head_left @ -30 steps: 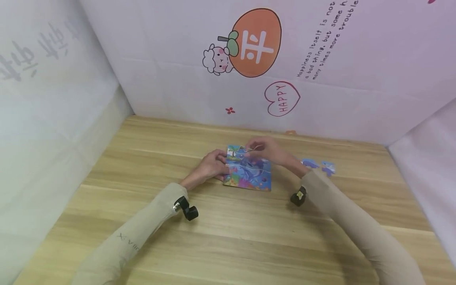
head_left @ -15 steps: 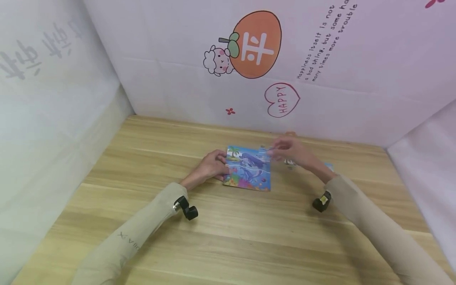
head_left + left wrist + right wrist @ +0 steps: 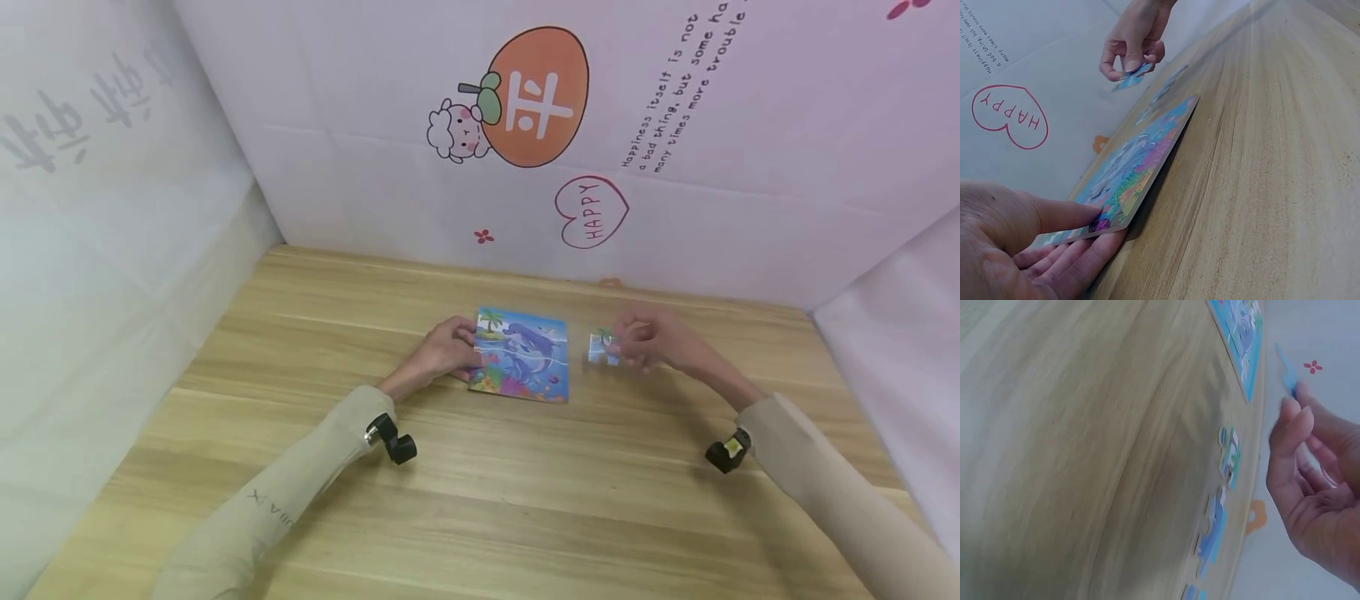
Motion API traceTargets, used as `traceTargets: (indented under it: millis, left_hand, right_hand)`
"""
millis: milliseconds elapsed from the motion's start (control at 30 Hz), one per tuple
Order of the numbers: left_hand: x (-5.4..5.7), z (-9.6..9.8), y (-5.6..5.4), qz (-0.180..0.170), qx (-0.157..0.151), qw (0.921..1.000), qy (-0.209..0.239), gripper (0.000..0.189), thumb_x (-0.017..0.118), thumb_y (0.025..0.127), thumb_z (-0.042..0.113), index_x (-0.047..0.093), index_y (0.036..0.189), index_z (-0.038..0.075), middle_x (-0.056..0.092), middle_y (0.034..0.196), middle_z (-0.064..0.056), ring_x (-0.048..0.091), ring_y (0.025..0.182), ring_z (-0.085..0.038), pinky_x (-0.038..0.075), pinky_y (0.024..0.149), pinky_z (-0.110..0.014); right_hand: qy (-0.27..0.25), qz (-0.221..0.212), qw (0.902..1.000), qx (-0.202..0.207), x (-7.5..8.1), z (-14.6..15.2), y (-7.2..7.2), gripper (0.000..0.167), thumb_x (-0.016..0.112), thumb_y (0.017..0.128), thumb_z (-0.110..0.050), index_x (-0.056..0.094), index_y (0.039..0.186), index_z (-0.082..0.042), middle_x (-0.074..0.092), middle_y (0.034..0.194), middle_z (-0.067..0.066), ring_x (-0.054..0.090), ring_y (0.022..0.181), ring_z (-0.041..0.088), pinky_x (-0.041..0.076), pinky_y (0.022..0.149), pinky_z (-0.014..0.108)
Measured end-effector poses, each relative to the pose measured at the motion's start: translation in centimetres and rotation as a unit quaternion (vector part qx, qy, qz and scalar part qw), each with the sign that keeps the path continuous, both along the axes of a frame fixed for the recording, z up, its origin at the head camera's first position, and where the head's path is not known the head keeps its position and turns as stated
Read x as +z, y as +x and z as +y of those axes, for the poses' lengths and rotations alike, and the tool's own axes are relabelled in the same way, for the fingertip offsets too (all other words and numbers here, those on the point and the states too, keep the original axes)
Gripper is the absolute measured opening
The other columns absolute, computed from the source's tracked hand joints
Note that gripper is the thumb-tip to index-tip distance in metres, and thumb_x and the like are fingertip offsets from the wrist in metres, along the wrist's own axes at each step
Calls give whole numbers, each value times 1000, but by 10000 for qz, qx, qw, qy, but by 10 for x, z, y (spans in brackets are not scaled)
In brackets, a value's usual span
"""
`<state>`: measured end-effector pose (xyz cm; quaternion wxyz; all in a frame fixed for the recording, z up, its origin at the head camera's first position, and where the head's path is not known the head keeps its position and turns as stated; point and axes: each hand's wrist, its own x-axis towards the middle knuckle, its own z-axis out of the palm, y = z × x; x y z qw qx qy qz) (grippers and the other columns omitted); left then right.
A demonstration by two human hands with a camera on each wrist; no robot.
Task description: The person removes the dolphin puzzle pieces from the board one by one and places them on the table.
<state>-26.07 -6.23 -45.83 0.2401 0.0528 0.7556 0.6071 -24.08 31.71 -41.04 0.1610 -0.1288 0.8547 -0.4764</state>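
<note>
Jigsaw work, mid-way by the look of it. L hand (image 3: 442, 350) pins the near-left corner of the puzzle board (image 3: 522, 357) w/ thumb on top and fingers curled under the edge; in the left wrist view that corner looks tipped slightly off the wooden table (image 3: 465, 500). The board lies at table centre, dolphin picture mostly filled in. R hand (image 3: 648, 342) sits just right of the board, clear of it, pinching one loose puzzle piece (image 3: 602, 347) between thumb and fingertips and holding it above the table. Right wrist view is blurred, so piece orientation can't be told, prob. held edge-on. More spare pieces (image 3: 1219, 506) lie in a row on the table by the back wall (image 3: 675, 208), near the R hand. Step in hand, I'd judge: a piece has been taken up and is being readied for fitting. Next move calls for turning it to match its gap, carrying it back over the board and pressing it flat, while the L hand keeps the board from sliding.
</note>
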Motion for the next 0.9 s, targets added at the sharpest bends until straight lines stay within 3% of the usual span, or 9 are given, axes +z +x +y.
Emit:
traceTargets:
  millis: [233, 533, 900]
  left_hand:
    - [0, 0, 1, 36, -31, 10000, -34, 71, 84, 87, 6, 47, 146, -1, 54, 128, -17, 67, 81, -20, 68, 69, -31]
    - [0, 0, 1, 100, -56, 9999, -13, 71, 83, 87, 6, 46, 147, -2, 54, 129, -18, 67, 81, -20, 68, 70, -30]
    - [-1, 0, 1, 108, -79, 9999, 59, 71, 82, 88, 4, 45, 148, -2, 54, 128, -19, 67, 81, -21, 68, 70, -31]
  right_hand:
    - [443, -239, 9987, 82, -1, 13, 18, 22, 74, 95, -4, 63, 110, 8, 71, 91, 21, 70, 71, 26, 67, 56, 39]
    - [509, -659, 9964, 152, -13, 10, 23, 23, 72, 97, -4, 62, 113, 9, 70, 94, 21, 71, 75, 24, 68, 62, 38]
    - [1141, -18, 9933, 200, -17, 5, 23, 13, 71, 97, -4, 64, 105, 3, 70, 97, 16, 66, 80, 23, 65, 57, 34]
